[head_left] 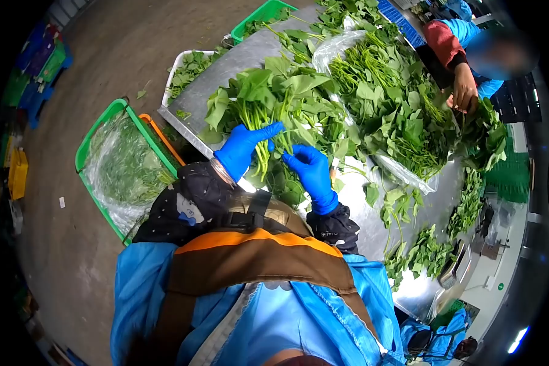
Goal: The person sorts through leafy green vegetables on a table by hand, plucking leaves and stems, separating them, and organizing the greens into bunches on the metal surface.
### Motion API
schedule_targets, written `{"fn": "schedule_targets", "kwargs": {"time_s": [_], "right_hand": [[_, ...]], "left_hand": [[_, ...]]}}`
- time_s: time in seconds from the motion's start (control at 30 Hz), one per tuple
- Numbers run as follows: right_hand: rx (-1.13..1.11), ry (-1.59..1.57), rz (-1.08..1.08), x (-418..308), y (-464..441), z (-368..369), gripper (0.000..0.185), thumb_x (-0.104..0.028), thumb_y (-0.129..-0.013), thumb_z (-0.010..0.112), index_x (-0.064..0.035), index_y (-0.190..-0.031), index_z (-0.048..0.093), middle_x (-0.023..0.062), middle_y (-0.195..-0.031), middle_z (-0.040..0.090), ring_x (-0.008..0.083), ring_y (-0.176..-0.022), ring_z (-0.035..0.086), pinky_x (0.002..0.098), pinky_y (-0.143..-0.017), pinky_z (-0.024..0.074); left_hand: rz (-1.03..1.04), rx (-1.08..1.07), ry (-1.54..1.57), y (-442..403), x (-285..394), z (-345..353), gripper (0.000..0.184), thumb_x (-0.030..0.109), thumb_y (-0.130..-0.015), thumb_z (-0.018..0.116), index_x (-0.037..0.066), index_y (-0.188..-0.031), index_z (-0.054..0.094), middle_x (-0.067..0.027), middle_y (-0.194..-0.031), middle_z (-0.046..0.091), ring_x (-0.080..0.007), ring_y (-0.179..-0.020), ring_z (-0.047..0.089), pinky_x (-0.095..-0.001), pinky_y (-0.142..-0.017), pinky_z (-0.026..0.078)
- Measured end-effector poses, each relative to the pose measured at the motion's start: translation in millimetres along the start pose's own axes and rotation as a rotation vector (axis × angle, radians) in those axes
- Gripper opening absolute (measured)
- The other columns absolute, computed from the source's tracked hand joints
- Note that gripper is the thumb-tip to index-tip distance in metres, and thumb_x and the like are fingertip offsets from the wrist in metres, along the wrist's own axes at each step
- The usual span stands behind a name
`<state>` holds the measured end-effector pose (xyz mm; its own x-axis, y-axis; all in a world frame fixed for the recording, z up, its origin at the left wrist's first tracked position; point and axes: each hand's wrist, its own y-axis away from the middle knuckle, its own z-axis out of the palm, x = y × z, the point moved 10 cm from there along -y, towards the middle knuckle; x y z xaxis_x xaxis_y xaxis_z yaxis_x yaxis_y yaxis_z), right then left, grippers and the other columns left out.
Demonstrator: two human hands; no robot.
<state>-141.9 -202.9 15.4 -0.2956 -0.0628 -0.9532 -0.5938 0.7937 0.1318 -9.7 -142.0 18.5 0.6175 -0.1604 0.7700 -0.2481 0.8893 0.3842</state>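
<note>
My left hand (241,148), in a blue glove, is closed around the stems of a bunch of leafy greens (259,100). The leaves point up and away from me, and the stem ends hang below the fist. Close by on the right, my gloved right hand (311,172) has its thumb and fingers pinched on a few leafy green stems (287,135). Loose leaves lie beneath both hands at the edge of the metal table (204,91). A large heap of greens (402,110) on clear plastic sits beyond my right hand.
Left of me stands a green crate (97,131) lined with plastic and holding greens, beside an orange crate edge (161,137). A white bin (175,73) and another green crate (250,23) adjoin the table. At the far right, a co-worker's hand (465,90) handles greens.
</note>
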Motion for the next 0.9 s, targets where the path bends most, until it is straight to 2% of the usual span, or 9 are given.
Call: {"fn": "schedule_targets", "kwargs": {"time_s": [0.1,0.2,0.23,0.4,0.53,0.57,0.7,0.83,0.9], "right_hand": [[-0.180,-0.294,0.077,-7,0,11,0.025,-0.008,-0.075,0.065,0.0014,-0.097,0.059,0.0037,-0.079,0.061,0.0092,-0.068,0.054,0.0224,-0.065,0.0446],[-0.272,-0.364,0.162,-8,5,19,0.020,-0.009,-0.076,0.064,-0.0002,-0.093,0.062,0.0014,-0.079,0.060,0.0076,-0.071,0.053,0.0229,-0.065,0.0429],[-0.316,-0.322,0.164,-8,6,23,0.020,-0.010,-0.076,0.063,-0.0001,-0.093,0.062,0.0012,-0.078,0.060,0.0072,-0.071,0.052,0.0228,-0.065,0.0425],[-0.423,-0.195,0.155,-14,10,34,0.022,-0.012,-0.077,0.063,0.0000,-0.095,0.062,-0.0005,-0.075,0.058,0.0053,-0.069,0.047,0.0217,-0.064,0.0408],[-0.452,0.457,-0.008,-9,5,32,0.034,-0.028,-0.073,0.066,-0.0002,-0.093,0.062,0.0162,-0.069,0.058,0.0267,-0.062,0.056,0.0333,-0.058,0.0426],[-0.281,0.369,-0.251,-31,4,25,0.036,-0.034,-0.071,0.066,0.0003,-0.084,0.063,0.0213,-0.065,0.054,0.0367,-0.062,0.052,0.0382,-0.055,0.0408],[-0.447,0.640,0.071,3,4,21,0.030,-0.024,-0.078,0.063,0.0046,-0.072,0.059,0.0144,-0.066,0.058,0.0140,-0.060,0.053,0.0290,-0.058,0.0413],[-0.289,-0.421,0.176,-19,15,24,0.031,-0.019,-0.085,0.050,0.0008,-0.063,0.058,0.0063,-0.062,0.056,0.0149,-0.061,0.052,0.0264,-0.064,0.0398],[-0.267,-0.431,0.140,-21,22,17,0.030,-0.018,-0.086,0.049,0.0020,-0.066,0.058,0.0086,-0.065,0.056,0.0157,-0.064,0.053,0.0262,-0.065,0.0402]], "left_hand": [[-0.187,-0.098,0.484,7,-3,20,0.026,0.021,-0.076,0.066,0.001,-0.093,0.062,-0.0028,-0.082,0.062,-0.0095,-0.065,0.054,-0.0217,-0.057,0.041],[-0.112,-0.169,0.288,0,-7,8,0.032,0.016,-0.080,0.061,0.000,-0.108,0.055,-0.0069,-0.093,0.061,-0.0088,-0.063,0.049,-0.0218,-0.056,0.040],[-0.093,-0.193,0.108,-2,-7,11,0.033,0.013,-0.079,0.062,0.000,-0.108,0.055,-0.0070,-0.091,0.061,-0.0084,-0.063,0.050,-0.0207,-0.056,0.040],[0.013,-0.077,0.006,3,9,12,0.025,0.010,-0.075,0.065,0.001,-0.097,0.058,-0.0018,-0.079,0.060,-0.0075,-0.058,0.047,-0.0203,-0.053,0.037],[0.044,0.078,0.021,4,6,-6,0.018,0.010,-0.074,0.065,0.002,-0.089,0.059,0.0008,-0.069,0.054,-0.0075,-0.052,0.043,-0.0210,-0.048,0.034],[0.058,0.090,0.028,4,5,-7,0.018,0.010,-0.074,0.065,0.002,-0.089,0.059,0.0005,-0.069,0.054,-0.0077,-0.052,0.043,-0.0208,-0.048,0.034],[0.084,0.120,0.067,7,8,-11,0.019,0.009,-0.075,0.065,0.002,-0.092,0.059,-0.0013,-0.073,0.057,-0.0079,-0.053,0.045,-0.0199,-0.049,0.035],[0.206,0.174,0.262,3,42,-35,0.022,0.011,-0.080,0.060,0.002,-0.099,0.058,-0.0026,-0.079,0.060,-0.0075,-0.057,0.047,-0.0191,-0.050,0.037],[0.265,0.146,0.375,0,58,-51,0.022,0.012,-0.082,0.058,0.002,-0.101,0.057,-0.0032,-0.084,0.060,-0.0084,-0.057,0.047,-0.0197,-0.051,0.038]]}}
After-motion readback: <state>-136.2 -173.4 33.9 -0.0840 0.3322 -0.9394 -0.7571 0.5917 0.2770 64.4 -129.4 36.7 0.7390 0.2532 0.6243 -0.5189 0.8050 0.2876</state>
